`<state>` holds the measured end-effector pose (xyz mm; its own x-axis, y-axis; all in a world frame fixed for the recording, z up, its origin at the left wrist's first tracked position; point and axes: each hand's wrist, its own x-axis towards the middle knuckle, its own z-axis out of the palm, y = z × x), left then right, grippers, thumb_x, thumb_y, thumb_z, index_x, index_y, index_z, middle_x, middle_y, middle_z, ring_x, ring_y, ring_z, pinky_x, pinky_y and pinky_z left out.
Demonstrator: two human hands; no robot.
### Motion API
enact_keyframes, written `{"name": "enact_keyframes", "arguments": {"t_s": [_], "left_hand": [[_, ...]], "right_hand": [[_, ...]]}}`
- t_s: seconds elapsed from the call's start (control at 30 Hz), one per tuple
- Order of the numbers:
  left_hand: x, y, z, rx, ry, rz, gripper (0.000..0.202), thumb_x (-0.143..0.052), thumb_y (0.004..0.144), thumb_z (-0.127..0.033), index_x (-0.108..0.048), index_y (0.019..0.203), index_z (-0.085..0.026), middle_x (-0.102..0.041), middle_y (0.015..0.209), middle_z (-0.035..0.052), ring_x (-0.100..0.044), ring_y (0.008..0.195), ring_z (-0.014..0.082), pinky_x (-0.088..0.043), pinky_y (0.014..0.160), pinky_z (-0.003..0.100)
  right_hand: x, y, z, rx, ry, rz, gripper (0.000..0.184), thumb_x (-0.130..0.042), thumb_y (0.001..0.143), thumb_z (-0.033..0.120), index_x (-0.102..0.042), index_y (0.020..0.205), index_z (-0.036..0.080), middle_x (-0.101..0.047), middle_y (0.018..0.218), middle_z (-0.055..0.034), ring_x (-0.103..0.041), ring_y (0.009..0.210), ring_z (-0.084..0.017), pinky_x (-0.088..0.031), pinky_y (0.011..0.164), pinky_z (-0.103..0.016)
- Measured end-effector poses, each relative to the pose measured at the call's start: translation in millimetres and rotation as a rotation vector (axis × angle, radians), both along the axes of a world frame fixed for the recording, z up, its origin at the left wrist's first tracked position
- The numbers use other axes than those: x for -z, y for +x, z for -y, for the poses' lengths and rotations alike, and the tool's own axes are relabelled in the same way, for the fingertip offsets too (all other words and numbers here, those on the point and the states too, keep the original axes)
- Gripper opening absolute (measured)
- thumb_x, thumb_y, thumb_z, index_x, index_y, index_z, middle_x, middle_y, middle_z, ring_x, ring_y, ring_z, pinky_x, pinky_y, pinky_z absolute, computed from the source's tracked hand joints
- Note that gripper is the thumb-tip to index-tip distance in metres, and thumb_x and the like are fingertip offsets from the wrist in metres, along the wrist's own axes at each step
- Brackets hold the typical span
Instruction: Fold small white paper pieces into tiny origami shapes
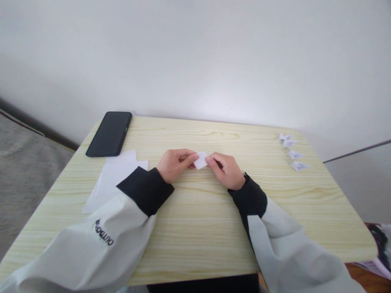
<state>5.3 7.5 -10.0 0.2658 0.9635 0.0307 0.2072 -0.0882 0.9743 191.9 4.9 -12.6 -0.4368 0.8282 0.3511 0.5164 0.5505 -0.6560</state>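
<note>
A small white piece of paper, apparently folded, is held between my two hands above the middle of the table. My left hand pinches its left edge between thumb and fingers. On the opposite edge, my right hand grips it with the thumb and a curled forefinger. Fingers cover both sides of the paper, so its full shape is hidden. Several small folded paper pieces stand in a row to the right of my right hand. White paper sheets lie partly under my left sleeve.
A dark smartphone lies at the table's back left corner, touching the sheets. The light wood-grain table meets a white wall at the back. Grey fabric is at the left, and items sit below the right edge.
</note>
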Motion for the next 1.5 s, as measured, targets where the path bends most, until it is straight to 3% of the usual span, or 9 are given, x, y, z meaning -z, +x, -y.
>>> {"name": "enact_keyframes", "arguments": {"t_s": [0.17,0.3,0.47,0.73,0.97,1.07,1.2,1.3,1.5], "left_hand": [[5.7,1,1,0.006,0.223,-0.048,0.045,-0.064,0.075,-0.034,-0.055,0.115,-0.017,-0.065,0.106,0.0094,-0.063,0.086,0.0174,-0.055,0.063,0.026],[9.8,-5,-3,0.103,0.601,-0.337,0.025,-0.063,0.077,-0.027,-0.065,0.101,-0.019,-0.064,0.11,0.0081,-0.058,0.099,0.0194,-0.05,0.083,0.034],[14.2,-10,-5,0.16,0.786,-0.588,0.016,-0.059,0.081,-0.028,-0.07,0.091,-0.021,-0.067,0.105,0.0046,-0.057,0.096,0.02,-0.046,0.085,0.037],[10.1,-6,1,0.103,0.826,-0.715,0.02,-0.055,0.084,-0.036,-0.072,0.086,-0.025,-0.067,0.096,0.002,-0.056,0.094,0.0181,-0.043,0.081,0.032],[11.1,-4,3,0.058,0.798,-0.735,0.016,-0.059,0.081,-0.035,-0.072,0.083,-0.025,-0.068,0.087,0.0004,-0.058,0.089,0.0173,-0.043,0.077,0.03],[12.6,-7,1,0.101,0.824,-0.727,0.017,-0.059,0.081,-0.035,-0.071,0.086,-0.024,-0.068,0.088,0.0011,-0.058,0.091,0.0179,-0.044,0.077,0.03],[14.9,-11,-2,0.131,0.858,-0.735,0.019,-0.06,0.081,-0.036,-0.07,0.091,-0.023,-0.068,0.091,0.0026,-0.059,0.092,0.0188,-0.044,0.077,0.03],[16.1,-11,-3,0.131,0.869,-0.73,0.02,-0.06,0.081,-0.037,-0.07,0.09,-0.022,-0.068,0.091,0.0034,-0.059,0.092,0.0188,-0.045,0.079,0.03],[14.3,-10,-3,0.148,0.873,-0.69,0.023,-0.059,0.08,-0.041,-0.071,0.088,-0.023,-0.068,0.09,0.0033,-0.059,0.088,0.0173,-0.045,0.078,0.029]], "right_hand": [[-0.2,1,-2,0.073,-0.063,-0.034,0.031,-0.039,0.091,0.028,-0.05,0.064,0.017,-0.043,0.053,0.0037,-0.04,0.05,-0.008,-0.031,0.052,-0.022],[2.1,3,-5,0.102,0.049,0.068,0.027,-0.044,0.087,0.025,-0.05,0.062,0.017,-0.046,0.067,-0.0011,-0.046,0.063,-0.012,-0.036,0.061,-0.024],[5.5,6,-7,0.167,0.079,0.226,0.018,-0.054,0.079,0.027,-0.052,0.065,0.017,-0.043,0.083,-0.0054,-0.049,0.077,-0.016,-0.042,0.071,-0.029],[6.6,15,-13,0.006,0.064,0.31,0.024,-0.054,0.083,0.038,-0.055,0.07,0.018,-0.054,0.078,-0.0038,-0.048,0.078,-0.017,-0.038,0.077,-0.032],[3.9,10,-10,0.026,0.034,0.358,0.023,-0.057,0.081,0.039,-0.056,0.07,0.018,-0.057,0.08,-0.0035,-0.047,0.077,-0.017,-0.036,0.076,-0.033],[4.9,13,-12,-0.015,0.04,0.299,0.018,-0.059,0.08,0.037,-0.059,0.081,0.018,-0.059,0.086,-0.0041,-0.051,0.082,-0.019,-0.038,0.079,-0.035],[6.5,22,-17,-0.147,0.063,0.181,0.03,-0.064,0.077,0.038,-0.061,0.099,0.018,-0.06,0.095,-0.0068,-0.055,0.091,-0.019,-0.042,0.084,-0.033],[6.9,24,-19,-0.192,0.078,0.145,0.025,-0.062,0.08,0.036,-0.066,0.097,0.018,-0.06,0.091,-0.0064,-0.057,0.086,-0.017,-0.045,0.079,-0.03],[4.3,23,-17,-0.142,0.085,0.142,0.023,-0.056,0.084,0.037,-0.07,0.091,0.02,-0.062,0.083,-0.0042,-0.058,0.074,-0.013,-0.046,0.066,-0.025]]}}
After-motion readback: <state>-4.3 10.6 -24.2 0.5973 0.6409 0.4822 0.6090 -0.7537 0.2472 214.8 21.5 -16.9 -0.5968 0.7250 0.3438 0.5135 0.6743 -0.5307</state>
